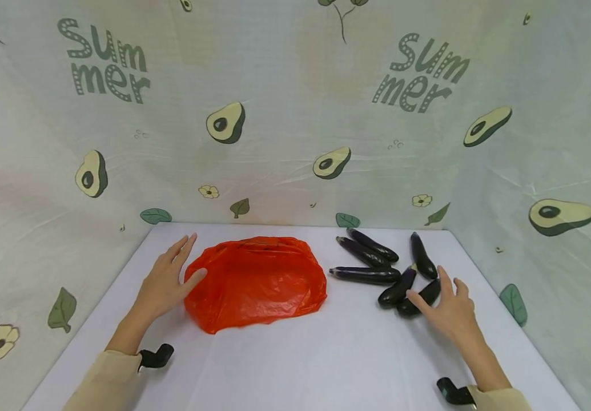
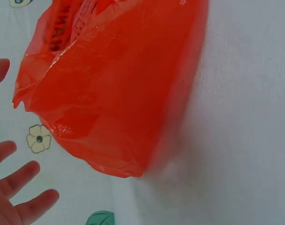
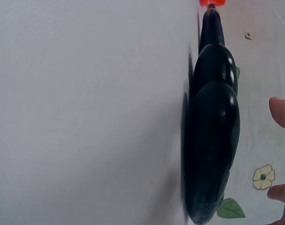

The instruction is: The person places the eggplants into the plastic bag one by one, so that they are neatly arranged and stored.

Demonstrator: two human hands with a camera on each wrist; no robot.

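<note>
A red plastic bag [image 1: 256, 285] lies on the table, its mouth gaping toward the near side; dark print shows on it in the left wrist view [image 2: 109, 89]. Beside its left edge is my left hand [image 1: 167, 282], fingers extended and thumb pointing at the bag; whether the thumb touches it I cannot tell. Several dark purple eggplants [image 1: 367, 275] lie in a loose group right of the bag. My right hand [image 1: 451, 311] hovers with spread fingers by the nearest eggplant [image 3: 211, 150], holding nothing. In the right wrist view the fingertips appear apart from it.
The white table [image 1: 300, 365] runs up to a pale cloth backdrop [image 1: 285, 74] printed with avocados, leaves and lettering, which also rises along both sides. Black wrist-camera mounts sit at the left cuff [image 1: 156, 356] and right cuff [image 1: 454, 392].
</note>
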